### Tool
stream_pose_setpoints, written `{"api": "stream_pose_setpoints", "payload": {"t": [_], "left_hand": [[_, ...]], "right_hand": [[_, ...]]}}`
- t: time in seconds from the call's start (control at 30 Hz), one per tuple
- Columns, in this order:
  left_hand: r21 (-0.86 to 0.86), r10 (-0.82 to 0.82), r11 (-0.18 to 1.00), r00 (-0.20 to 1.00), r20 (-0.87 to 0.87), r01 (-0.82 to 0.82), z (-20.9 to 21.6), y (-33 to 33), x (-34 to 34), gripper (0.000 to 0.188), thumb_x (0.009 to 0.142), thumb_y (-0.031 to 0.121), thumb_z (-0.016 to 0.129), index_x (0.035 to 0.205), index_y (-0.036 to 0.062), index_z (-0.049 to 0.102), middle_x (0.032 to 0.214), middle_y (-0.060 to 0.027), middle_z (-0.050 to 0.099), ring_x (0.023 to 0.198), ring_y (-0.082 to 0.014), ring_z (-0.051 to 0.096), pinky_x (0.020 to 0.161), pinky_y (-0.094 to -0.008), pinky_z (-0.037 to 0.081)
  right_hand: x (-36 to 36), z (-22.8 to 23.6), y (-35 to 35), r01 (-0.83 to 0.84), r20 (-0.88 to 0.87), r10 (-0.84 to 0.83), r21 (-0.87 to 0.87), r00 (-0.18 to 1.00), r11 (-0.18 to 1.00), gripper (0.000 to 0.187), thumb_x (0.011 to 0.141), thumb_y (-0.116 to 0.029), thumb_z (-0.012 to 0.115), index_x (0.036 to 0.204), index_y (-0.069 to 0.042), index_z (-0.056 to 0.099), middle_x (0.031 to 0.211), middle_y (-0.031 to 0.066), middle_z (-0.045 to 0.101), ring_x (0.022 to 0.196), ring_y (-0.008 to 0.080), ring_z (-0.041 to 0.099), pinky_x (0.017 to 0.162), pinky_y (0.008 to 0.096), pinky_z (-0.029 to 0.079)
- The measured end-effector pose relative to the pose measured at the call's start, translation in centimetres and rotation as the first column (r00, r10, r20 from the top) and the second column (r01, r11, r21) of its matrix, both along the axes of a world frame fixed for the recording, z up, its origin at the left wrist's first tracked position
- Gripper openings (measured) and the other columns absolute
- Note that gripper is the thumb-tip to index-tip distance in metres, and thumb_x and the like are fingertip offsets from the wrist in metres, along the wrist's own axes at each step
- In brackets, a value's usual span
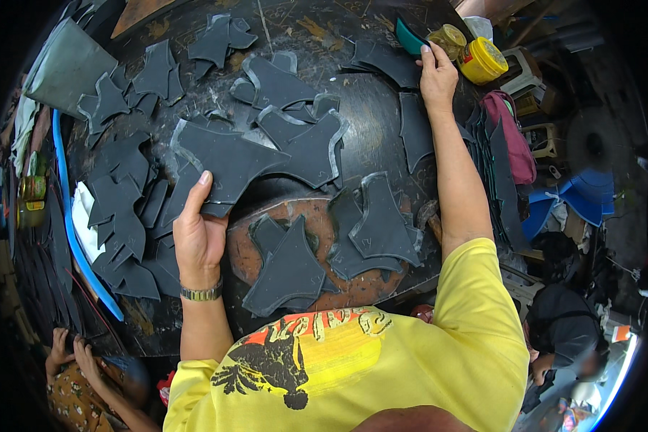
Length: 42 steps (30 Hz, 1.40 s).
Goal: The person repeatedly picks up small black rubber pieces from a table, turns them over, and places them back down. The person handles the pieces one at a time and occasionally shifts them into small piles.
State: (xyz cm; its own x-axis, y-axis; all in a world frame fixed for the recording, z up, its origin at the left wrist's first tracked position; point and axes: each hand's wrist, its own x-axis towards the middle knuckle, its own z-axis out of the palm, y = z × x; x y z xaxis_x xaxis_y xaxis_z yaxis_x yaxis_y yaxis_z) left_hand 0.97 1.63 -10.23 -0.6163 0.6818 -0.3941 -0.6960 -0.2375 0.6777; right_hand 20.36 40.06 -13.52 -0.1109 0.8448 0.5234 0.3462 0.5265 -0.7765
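We see a dim room around a moderately lit middle. The strongest light glares at 4 o'clock, where a doorway (619, 392) burns out to bluish white. Just off centre toward 1 o'clock, a pale sheen lies on the dark table (371, 126), while the black pieces (227, 158) look mostly matt. The yellow shirt (439, 345) at 6 o'clock shows brightly, and a white sheet (86, 219) at 9 o'clock is nearly washed out. We find the centre reasonably sharp; toward 3 o'clock the background sinks into murk, and a person's head (591, 366) near 4 o'clock is blurred. Around the rim, shapes stretch and lean, and the corners go black.
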Motion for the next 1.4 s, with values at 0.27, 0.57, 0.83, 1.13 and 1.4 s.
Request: {"api": "stream_pose_setpoints", "payload": {"t": [0.27, 0.57, 0.83, 1.13, 1.4], "left_hand": [[0.002, -0.005, 1.0, 1.0, 0.013, 0.005, 0.0, 0.1, 0.2, 0.024, 0.091, 0.015, 0.063, 0.11, 0.0008, 0.061, 0.109, -0.0092, 0.066, 0.101, -0.0203, 0.063, 0.091, -0.0372, 0.047], [-0.005, -0.019, 1.0, 1.0, 0.012, 0.019, 0.3, 0.3, 0.3, 0.023, 0.091, 0.016, 0.063, 0.109, 0.0009, 0.062, 0.108, -0.0095, 0.066, 0.101, -0.0201, 0.063, 0.092, -0.0375, 0.046], [-0.015, -0.017, 1.0, 1.0, 0.016, 0.017, 0.5, 0.4, 0.5, 0.022, 0.091, 0.016, 0.063, 0.107, 0.001, 0.062, 0.106, -0.0091, 0.067, 0.1, -0.0195, 0.063, 0.092, -0.0368, 0.046], [-0.034, 0.004, 0.999, 1.0, 0.019, -0.003, 0.3, 0.3, 0.2, 0.023, 0.091, 0.016, 0.064, 0.109, 0.0006, 0.062, 0.107, -0.0093, 0.067, 0.101, -0.0198, 0.063, 0.092, -0.0372, 0.046], [-0.016, -0.017, 1.0, 1.0, 0.019, 0.017, 0.5, 0.4, 0.4, 0.024, 0.091, 0.016, 0.064, 0.11, 0.0001, 0.061, 0.107, -0.0098, 0.066, 0.101, -0.02, 0.063, 0.092, -0.0376, 0.046]], "right_hand": [[0.3, -0.5, 0.2, -0.024, -0.042, 0.02, -0.087, 0.999, 0.996, 0.032, 0.094, -0.023, 0.057, 0.114, 0.001, 0.064, 0.085, 0.0096, 0.068, 0.07, 0.0135, 0.064, 0.068, 0.0275, 0.05], [0.6, 1.3, -1.2, -0.222, 0.64, 0.177, -0.01, 0.748, 0.975, 0.069, 0.067, -0.052, 0.078, 0.123, -0.014, 0.062, 0.115, 0.0131, 0.062, 0.108, 0.0289, 0.057, 0.095, 0.039, 0.044], [0.8, 3.3, -0.3, -0.251, 0.536, 0.33, -0.216, 0.777, 0.943, 0.047, 0.087, -0.041, 0.061, 0.122, -0.01, 0.062, 0.115, 0.0177, 0.065, 0.11, 0.0329, 0.061, 0.095, 0.0368, 0.045], [0.4, 2.8, 2.0, -0.067, 0.196, 0.11, -0.215, 0.974, 0.974, 0.044, 0.093, -0.033, 0.055, 0.119, 0.001, 0.061, 0.107, 0.0214, 0.067, 0.103, 0.0293, 0.063, 0.089, 0.0333, 0.046], [0.0, 3.0, -0.1, -0.237, 0.593, 0.29, -0.168, 0.751, 0.957, 0.053, 0.079, -0.044, 0.071, 0.119, -0.01, 0.063, 0.104, 0.0175, 0.067, 0.099, 0.0293, 0.065, 0.088, 0.0377, 0.048]]}}
